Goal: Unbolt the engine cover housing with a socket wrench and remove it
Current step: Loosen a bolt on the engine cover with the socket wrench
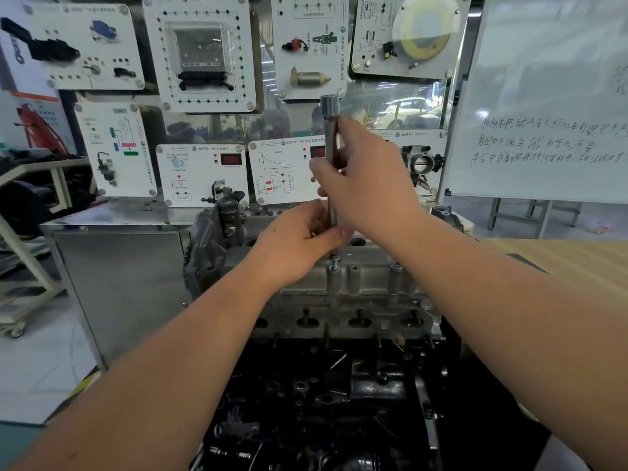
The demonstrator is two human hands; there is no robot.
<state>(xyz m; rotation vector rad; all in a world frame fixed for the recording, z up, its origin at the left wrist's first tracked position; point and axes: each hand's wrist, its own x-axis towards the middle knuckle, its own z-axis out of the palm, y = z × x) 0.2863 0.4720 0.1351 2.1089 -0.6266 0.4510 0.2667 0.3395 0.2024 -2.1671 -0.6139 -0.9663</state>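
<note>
A grey cast engine cover housing (360, 290) sits on top of a dark engine block (339, 402) in the middle of the view. A long steel socket wrench (330, 130) stands upright over a bolt (334, 263) on the housing's near edge. My right hand (367, 178) grips the wrench shaft at its middle. Lower down, my left hand (299, 243) pinches the wrench's lower end just above the bolt. The wrench tip is hidden behind my left fingers. Further bolts (396, 266) stand along the same edge.
Behind the engine hangs a display wall of white training panels (204, 52). A steel cabinet (119, 283) stands to the left. A whiteboard (543, 113) with writing is at the right, above a wooden tabletop (577, 266). A throttle body (423, 163) is mounted near the whiteboard.
</note>
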